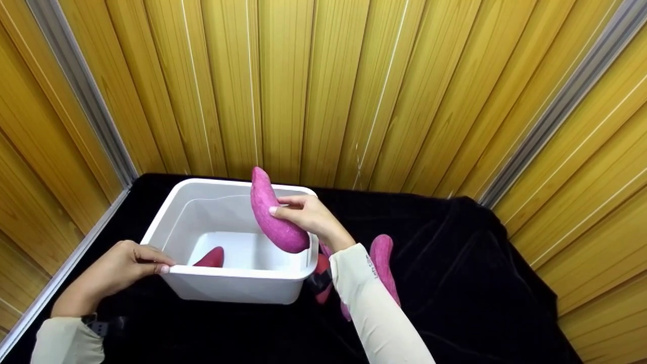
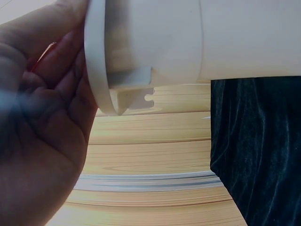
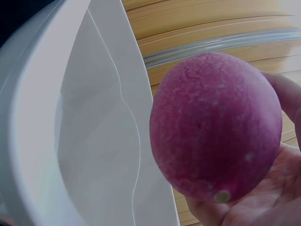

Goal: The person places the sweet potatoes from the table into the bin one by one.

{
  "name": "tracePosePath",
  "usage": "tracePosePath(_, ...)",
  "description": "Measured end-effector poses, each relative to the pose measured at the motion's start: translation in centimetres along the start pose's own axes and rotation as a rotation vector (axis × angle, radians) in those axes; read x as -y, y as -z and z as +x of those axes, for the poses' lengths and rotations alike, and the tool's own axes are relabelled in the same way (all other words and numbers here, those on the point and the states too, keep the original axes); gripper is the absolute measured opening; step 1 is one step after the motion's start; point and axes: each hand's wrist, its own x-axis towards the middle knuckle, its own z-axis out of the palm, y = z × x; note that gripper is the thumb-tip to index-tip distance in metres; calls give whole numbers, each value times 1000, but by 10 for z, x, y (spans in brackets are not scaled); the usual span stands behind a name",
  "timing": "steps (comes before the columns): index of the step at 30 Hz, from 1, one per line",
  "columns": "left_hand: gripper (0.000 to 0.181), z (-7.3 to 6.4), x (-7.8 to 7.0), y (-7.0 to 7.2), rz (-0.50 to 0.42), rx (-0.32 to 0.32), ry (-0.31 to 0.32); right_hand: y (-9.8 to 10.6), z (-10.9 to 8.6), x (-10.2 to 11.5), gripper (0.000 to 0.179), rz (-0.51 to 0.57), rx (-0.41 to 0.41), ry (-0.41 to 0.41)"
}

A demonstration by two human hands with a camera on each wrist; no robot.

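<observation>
My right hand (image 1: 314, 217) holds a long magenta sweet potato (image 1: 268, 215) over the right side of a white plastic bin (image 1: 235, 285). Its blunt end (image 3: 216, 127) fills much of the right wrist view, with fingers curled around the far side. At the bin's front left corner, my left hand (image 1: 113, 268) grips the rim (image 2: 96, 56) between thumb and fingers. Inside the bin, partly hidden by the front wall, lies a red tapered piece (image 1: 211, 257) that resembles another sweet potato.
Right of the bin, another magenta sweet potato (image 1: 382, 255) lies on black cloth (image 1: 455, 283), partly behind my right sleeve. Red and dark items (image 1: 322, 293) sit against the bin's right side, half covered by that forearm. Wood-patterned walls (image 1: 328, 91) enclose the back and sides.
</observation>
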Motion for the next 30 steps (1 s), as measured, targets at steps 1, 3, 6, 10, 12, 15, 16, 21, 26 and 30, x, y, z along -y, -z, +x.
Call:
tracePosePath(1, 7, 0, 0, 0, 0, 0, -2, 0, 0, 0, 44, 0, 1, 0)
tracePosePath(3, 7, 0, 0, 0, 0, 0, -3, -1, 0, 0, 45, 5, 6, 1)
tracePosePath(6, 7, 1, 0, 0, -1, -1, -7, -1, 0, 1, 46, 11, 8, -4)
tracePosePath(10, 6, 1, 0, 0, 0, -1, -5, -2, 0, 1, 50, 19, 8, -16)
tracePosePath(12, 6, 1, 0, 0, 2, -2, -7, -2, 0, 0, 51, 23, 11, -22)
tracePosePath(15, 6, 1, -1, 0, 4, -3, -6, -2, 1, -1, 51, 19, 10, -26)
tracePosePath(16, 6, 1, -1, 0, 6, -3, -4, -2, 1, -1, 51, 18, 9, -27)
tracePosePath(21, 6, 1, -1, 0, 9, -4, 2, -2, 1, -1, 52, 1, 8, -25)
tracePosePath(26, 6, 0, 0, -1, 2, -15, -22, 1, 0, -2, 51, 36, 32, -32)
tracePosePath(30, 6, 0, 0, -1, 3, -19, -19, 2, -1, -3, 50, 50, 67, -29)
